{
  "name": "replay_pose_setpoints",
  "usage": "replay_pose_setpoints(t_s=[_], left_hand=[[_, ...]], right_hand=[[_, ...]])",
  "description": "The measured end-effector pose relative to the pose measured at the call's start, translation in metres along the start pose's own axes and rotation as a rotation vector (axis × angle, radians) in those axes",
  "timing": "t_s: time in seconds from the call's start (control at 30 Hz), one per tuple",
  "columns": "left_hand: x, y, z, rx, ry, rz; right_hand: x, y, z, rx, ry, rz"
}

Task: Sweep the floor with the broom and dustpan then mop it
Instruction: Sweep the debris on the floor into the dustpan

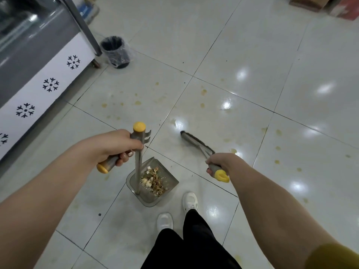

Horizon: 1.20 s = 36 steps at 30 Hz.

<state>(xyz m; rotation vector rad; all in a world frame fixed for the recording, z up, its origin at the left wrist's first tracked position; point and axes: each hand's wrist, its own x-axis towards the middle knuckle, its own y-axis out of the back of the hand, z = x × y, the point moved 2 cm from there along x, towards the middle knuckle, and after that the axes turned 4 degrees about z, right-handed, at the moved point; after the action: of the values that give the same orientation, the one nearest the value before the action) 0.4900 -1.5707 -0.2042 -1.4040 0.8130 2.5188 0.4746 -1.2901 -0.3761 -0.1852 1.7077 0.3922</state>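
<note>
on the pale tiled floor (252,55), just ahead of the white shoes (190,200): dustpan (149,199) standing flat, a heap of scraps (154,181) inside. left hand (118,146) wrapped fully round the grey crossbar (109,164) atop the pan's upright pole (138,167); right hand (219,162) closed round the grey grip of the broom (191,139), bristle head low at the tile, apart from the pan on its right. probably light, rigid tools, safest held at these grey grips. calls for a level, steady lift of the pan against spilling the loose scraps. yellowish stains (204,92) scattered ahead, left for the mopping step.
</note>
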Motion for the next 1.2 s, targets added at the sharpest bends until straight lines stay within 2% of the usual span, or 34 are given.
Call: replay_pose_setpoints(t_s=[0.2, 0.33, 0.5, 0.67, 0.8, 1.0, 1.2], left_hand=[[-0.002, 0.008, -0.010, 0.044, -0.028, -0.001], [-0.004, 0.007, -0.021, 0.092, -0.054, -0.047], [-0.003, 0.014, -0.027, 0.114, -0.094, -0.055], [0.004, 0.019, -0.033, 0.127, -0.122, -0.019], [0.013, 0.022, -0.034, 0.124, -0.139, -0.004], [0.015, 0.017, -0.027, 0.133, -0.147, -0.010], [0.010, 0.017, -0.026, 0.166, -0.128, 0.003]], right_hand=[[-0.021, -0.044, 0.036, -0.014, -0.082, -0.121], [-0.034, -0.046, 0.045, 0.010, -0.088, -0.153], [-0.042, -0.022, 0.047, 0.102, -0.063, -0.094], [-0.022, -0.027, 0.043, 0.165, 0.046, 0.024], [-0.008, -0.048, 0.033, 0.081, 0.069, 0.069], [-0.021, -0.104, 0.055, -0.076, -0.050, -0.051], [-0.043, -0.109, 0.073, 0.030, -0.051, -0.142]])
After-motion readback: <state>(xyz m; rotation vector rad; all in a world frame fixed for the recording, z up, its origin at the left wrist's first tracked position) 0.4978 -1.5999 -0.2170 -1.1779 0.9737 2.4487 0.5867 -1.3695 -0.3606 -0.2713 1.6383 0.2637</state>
